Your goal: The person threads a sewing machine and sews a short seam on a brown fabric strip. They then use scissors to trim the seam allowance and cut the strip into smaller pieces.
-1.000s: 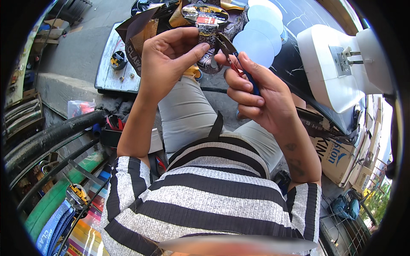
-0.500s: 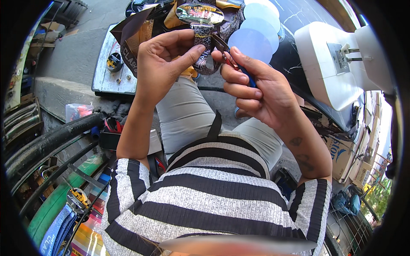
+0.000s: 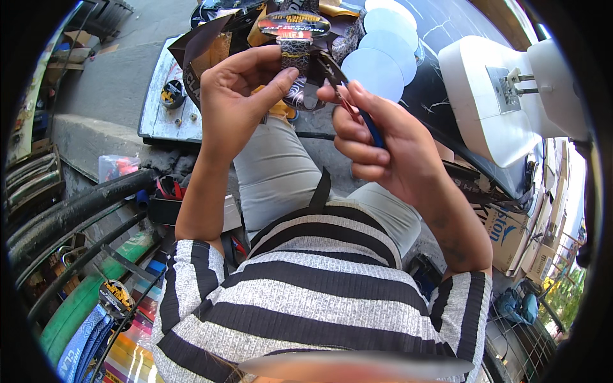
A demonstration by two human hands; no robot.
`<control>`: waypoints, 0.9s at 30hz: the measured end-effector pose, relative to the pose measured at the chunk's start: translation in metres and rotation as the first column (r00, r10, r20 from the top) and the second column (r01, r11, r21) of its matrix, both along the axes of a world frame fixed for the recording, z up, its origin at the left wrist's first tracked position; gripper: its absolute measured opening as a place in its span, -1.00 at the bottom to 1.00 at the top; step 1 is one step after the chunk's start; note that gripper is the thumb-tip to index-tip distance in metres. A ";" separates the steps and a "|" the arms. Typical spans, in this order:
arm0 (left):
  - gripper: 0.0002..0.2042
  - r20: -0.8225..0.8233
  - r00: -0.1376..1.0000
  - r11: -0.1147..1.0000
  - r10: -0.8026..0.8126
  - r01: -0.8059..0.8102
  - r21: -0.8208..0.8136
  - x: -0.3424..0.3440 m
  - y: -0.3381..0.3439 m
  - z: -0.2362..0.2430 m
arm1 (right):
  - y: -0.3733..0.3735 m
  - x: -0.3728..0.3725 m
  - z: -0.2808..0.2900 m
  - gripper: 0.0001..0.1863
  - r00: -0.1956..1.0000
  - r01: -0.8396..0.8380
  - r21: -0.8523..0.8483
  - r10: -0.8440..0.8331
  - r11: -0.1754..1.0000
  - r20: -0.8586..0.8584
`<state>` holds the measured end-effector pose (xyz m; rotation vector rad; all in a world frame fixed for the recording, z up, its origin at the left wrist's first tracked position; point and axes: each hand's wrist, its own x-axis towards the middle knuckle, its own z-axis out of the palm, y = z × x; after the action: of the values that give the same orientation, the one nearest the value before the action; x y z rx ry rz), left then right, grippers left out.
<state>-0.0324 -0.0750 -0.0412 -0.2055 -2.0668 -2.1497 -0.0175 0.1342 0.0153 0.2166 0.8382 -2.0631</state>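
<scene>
Pinched between the thumb and fingers of my left hand (image 3: 236, 105) is a dark patterned ribbon (image 3: 295, 56). An oval medal (image 3: 294, 27) with a shiny, colourful printed face hangs at the ribbon's far end, away from my body. My right hand (image 3: 389, 137) is wrapped round a pair of pliers (image 3: 370, 126) with red and blue handles. Their dark jaws point up and to the left, just right of the ribbon, and appear apart from it. Whether the jaws grip anything is hard to make out. More of the ribbon loops below my left fingertips, above my lap.
Pale round discs (image 3: 382, 64) overlap on a dark marbled table (image 3: 440, 38) at the right. A white fan-like appliance (image 3: 488, 96) stands there. At the left is a worn white board (image 3: 166, 121) with a small tape roll. Black metal rails (image 3: 83, 204) run along the lower left.
The medal, ribbon and my left hand have shifted slightly left. My right hand has dropped a little, and the pliers sit further from the ribbon, tilted more upright.
</scene>
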 end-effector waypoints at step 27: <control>-0.42 -0.344 0.797 0.489 -0.497 -0.071 -0.869 -0.032 0.037 0.031 | 0.150 0.143 0.016 -0.62 0.692 0.588 0.140 -0.406 0.796 -0.597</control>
<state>-0.0640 -0.0379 -0.0104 -1.1352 -2.5471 -0.6842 0.1256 0.2840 0.0313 0.0298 1.6309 -2.5456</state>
